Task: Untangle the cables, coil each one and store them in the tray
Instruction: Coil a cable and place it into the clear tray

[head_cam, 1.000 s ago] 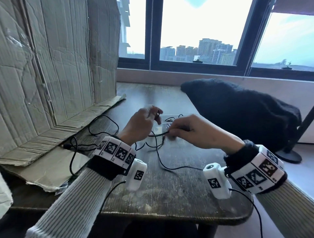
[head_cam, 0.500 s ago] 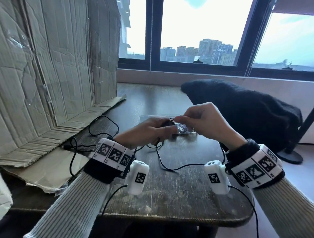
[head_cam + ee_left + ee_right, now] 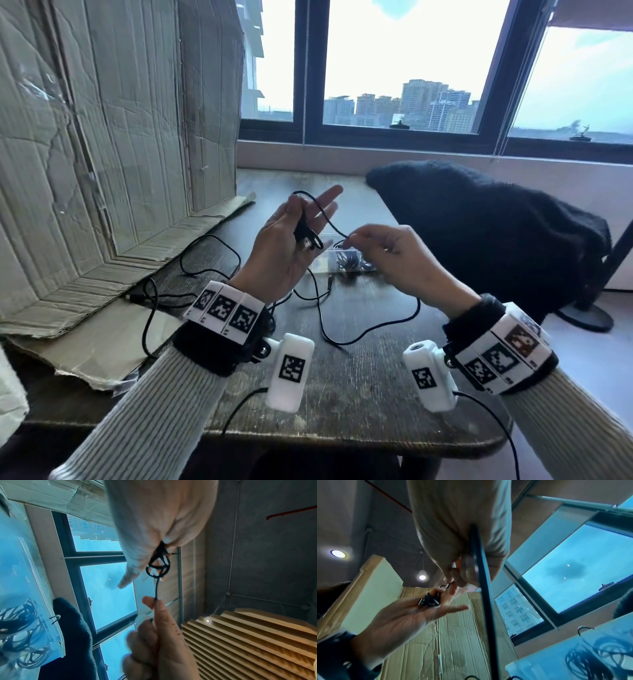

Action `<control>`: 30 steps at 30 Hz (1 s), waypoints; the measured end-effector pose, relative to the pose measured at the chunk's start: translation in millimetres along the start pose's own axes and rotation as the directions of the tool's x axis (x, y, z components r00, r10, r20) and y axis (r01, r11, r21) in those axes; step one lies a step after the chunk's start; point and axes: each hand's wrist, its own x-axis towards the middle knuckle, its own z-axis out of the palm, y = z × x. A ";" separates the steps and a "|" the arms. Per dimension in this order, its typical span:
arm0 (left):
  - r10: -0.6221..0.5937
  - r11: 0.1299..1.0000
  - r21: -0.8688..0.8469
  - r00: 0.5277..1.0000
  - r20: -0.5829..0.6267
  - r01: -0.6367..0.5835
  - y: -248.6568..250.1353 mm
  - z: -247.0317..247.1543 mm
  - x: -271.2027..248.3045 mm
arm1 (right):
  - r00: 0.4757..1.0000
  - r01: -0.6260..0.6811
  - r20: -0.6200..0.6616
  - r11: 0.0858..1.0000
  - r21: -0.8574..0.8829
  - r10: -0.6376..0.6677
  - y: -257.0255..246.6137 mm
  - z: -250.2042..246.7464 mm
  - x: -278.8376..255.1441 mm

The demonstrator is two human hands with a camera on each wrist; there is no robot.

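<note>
My left hand [image 3: 301, 236] is raised with its palm turned up and its fingers straight. Its thumb pins a small coil of black cable [image 3: 306, 238] against the palm, and one loop runs over the fingers. In the left wrist view the coil [image 3: 157, 566] hangs from that pinch. My right hand [image 3: 383, 253] pinches the same cable just to the right, and the rest of the cable [image 3: 342, 337] trails down onto the table. Behind the hands stands the clear tray [image 3: 368, 269], with coiled black cables [image 3: 590, 660] inside.
Another black cable [image 3: 150, 308] lies loose on the table at the left, by the creased cardboard [image 3: 102, 154]. A black fleece garment [image 3: 479, 240] covers the table's right side. The table's front edge [image 3: 342, 442] is near my wrists.
Both hands have lifted from just above the table by the tray. The left hand turned palm up and spread its fingers, and the right hand drew the cable out to the right.
</note>
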 end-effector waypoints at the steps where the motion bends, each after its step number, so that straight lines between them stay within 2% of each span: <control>1: 0.020 0.999 -0.041 0.999 -0.039 -0.021 -0.3 1.8 1.6 | 0.996 -0.057 0.068 0.998 0.026 0.055 1.4 3.2 -1.4; 4: 0.049 0.979 -0.188 0.985 -0.164 -0.080 0.7 3.1 5.5 | 0.934 -0.245 0.280 0.968 0.053 0.221 3.5 6.5 -4.4; 6: 0.056 0.979 -0.176 0.971 -0.234 -0.099 4.4 0.2 7.6 | 0.899 -0.277 0.346 0.960 -0.030 0.270 1.2 3.0 -5.7; 7: 0.069 0.989 -0.108 0.962 -0.264 -0.101 6.7 -2.5 8.3 | 0.890 -0.276 0.359 0.959 -0.063 0.280 -1.5 -1.0 -6.8; 9: 0.134 0.982 0.168 0.951 -0.279 -0.089 8.7 -8.2 9.3 | 0.891 -0.230 0.372 0.965 -0.124 0.260 -6.9 -11.7 -9.3; 10: 0.173 0.932 0.353 0.956 -0.238 -0.081 7.5 -10.2 9.5 | 0.892 -0.188 0.384 0.969 -0.162 0.238 -10.9 -16.7 -10.8; 11: 0.207 0.836 0.542 0.965 -0.164 -0.087 4.8 -11.4 9.4 | 0.890 -0.138 0.403 0.969 -0.203 0.211 -15.3 -20.3 -11.5; 13: 0.229 0.546 0.824 0.973 0.029 -0.153 -4.2 -11.2 9.8 | 0.888 -0.023 0.441 0.971 -0.240 0.130 -24.2 -21.3 -10.8; 14: 0.206 0.401 0.898 0.973 0.104 -0.181 -8.6 -10.1 9.8 | 0.900 0.026 0.427 0.971 -0.240 0.081 -26.9 -19.9 -9.1; 15: 0.167 0.307 0.932 0.975 0.145 -0.191 -11.9 -8.8 9.5 | 0.922 0.061 0.387 0.969 -0.239 0.037 -27.2 -18.2 -6.3; 16: 0.124 0.286 0.939 0.979 0.160 -0.190 -14.0 -7.7 8.8 | 0.945 0.091 0.326 0.964 -0.251 -0.004 -25.1 -17.5 -3.5; 18: 0.028 0.396 0.903 0.985 0.172 -0.168 -16.2 -5.8 6.6 | 0.977 0.135 0.200 0.947 -0.293 -0.077 -19.7 -15.6 0.9; 20: -0.055 0.512 0.850 0.983 0.176 -0.124 -14.5 -0.9 3.1 | 0.991 0.129 0.073 0.959 -0.253 -0.114 -13.5 -15.5 4.3; 23: -0.091 0.545 0.827 0.970 0.226 -0.141 -11.4 3.6 -2.9 | 0.992 0.061 -0.102 0.993 -0.100 -0.071 -5.0 -17.4 9.1; 26: -0.129 0.573 0.805 0.953 0.273 -0.153 -7.4 2.7 -4.6 | 0.992 -0.032 -0.120 0.997 0.067 0.040 -1.0 -16.9 10.5; 28: -0.109 0.656 0.746 0.963 0.245 -0.116 -6.1 -0.3 -3.0 | 0.991 -0.094 -0.074 0.969 0.230 0.113 0.6 -18.4 11.2; 30: -0.053 0.743 0.663 0.979 0.195 -0.092 -7.7 -3.0 -1.5 | 0.986 -0.153 0.010 0.901 0.406 0.164 3.1 -20.4 11.9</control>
